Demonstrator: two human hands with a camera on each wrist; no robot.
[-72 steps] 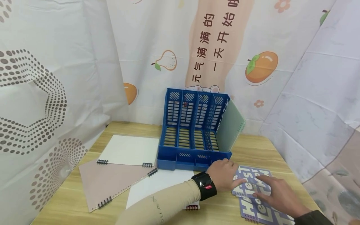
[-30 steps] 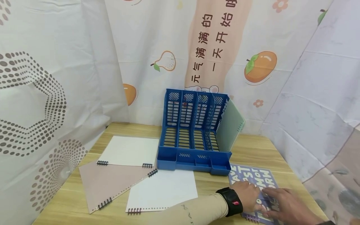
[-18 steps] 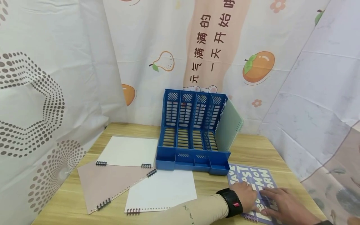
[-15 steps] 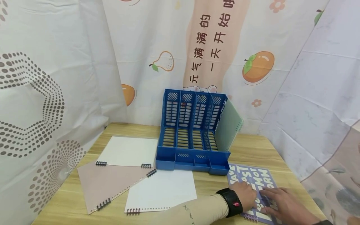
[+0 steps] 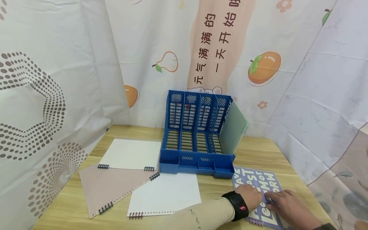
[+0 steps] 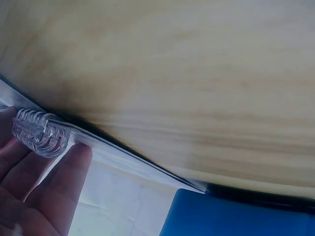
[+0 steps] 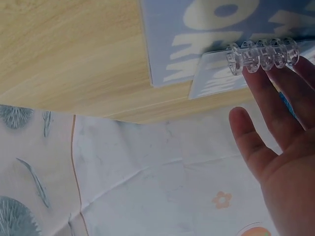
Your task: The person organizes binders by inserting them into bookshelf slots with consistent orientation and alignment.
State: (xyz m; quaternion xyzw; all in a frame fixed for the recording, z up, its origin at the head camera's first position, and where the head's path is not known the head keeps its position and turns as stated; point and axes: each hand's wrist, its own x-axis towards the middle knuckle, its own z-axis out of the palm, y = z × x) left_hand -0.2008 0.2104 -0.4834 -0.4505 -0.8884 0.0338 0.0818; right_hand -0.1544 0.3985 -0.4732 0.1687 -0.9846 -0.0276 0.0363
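Observation:
At the right front of the table, a purple spiral notebook [image 5: 265,179] with large pale lettering partly covers a second, similar notebook [image 5: 267,218]. My left hand [image 5: 249,197] pinches the upper one's near edge; in the left wrist view, its thumb and fingertips sit around the clear ring binding [image 6: 42,132]. My right hand [image 5: 290,206] pinches the same edge farther right, with fingertips against another set of clear rings [image 7: 265,55] in the right wrist view. There the right thumb is hidden. The lower notebook's purple rings [image 5: 256,222] show in front.
A blue desk file organizer [image 5: 198,157] stands in the middle, with a pale green notebook [image 5: 235,129] upright at its right side. To the left lie a cream notebook [image 5: 130,154], a pinkish one [image 5: 110,188] and a white one [image 5: 166,194]. Curtains surround the table.
My left hand has moved from beside the organizer, nearer and to the right, onto the upper notebook's ring edge. The right hand, earlier spread over the notebooks, now has its fingers at that edge.

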